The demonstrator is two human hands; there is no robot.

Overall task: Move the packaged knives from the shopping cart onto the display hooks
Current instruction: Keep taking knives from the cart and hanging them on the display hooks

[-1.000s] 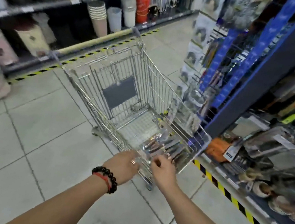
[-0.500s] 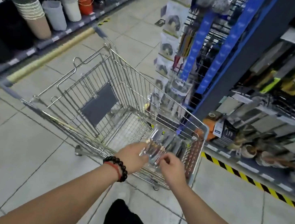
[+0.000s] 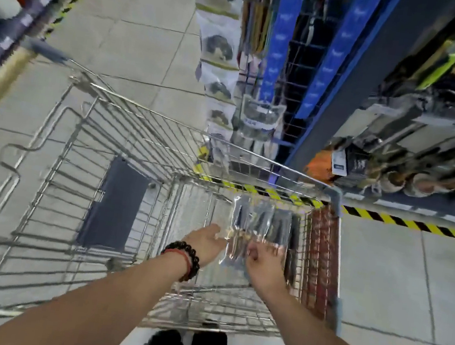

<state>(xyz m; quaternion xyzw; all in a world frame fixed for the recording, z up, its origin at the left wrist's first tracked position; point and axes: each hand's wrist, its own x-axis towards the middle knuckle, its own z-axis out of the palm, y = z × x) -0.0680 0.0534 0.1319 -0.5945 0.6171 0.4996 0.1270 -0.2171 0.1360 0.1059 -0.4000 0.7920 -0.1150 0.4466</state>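
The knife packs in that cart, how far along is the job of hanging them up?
Nothing can be counted as done: whether any packs already hang on the display hooks is too blurred to tell. In hand: both the left hand and right hand reach into the shopping cart at the packaged knives. Left: lifting them out and hanging them.

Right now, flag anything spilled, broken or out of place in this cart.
Nothing stands out. The packaged knives lie in the shopping cart in clear packs, with the left hand and right hand at them. The frame is too blurred to judge damage.
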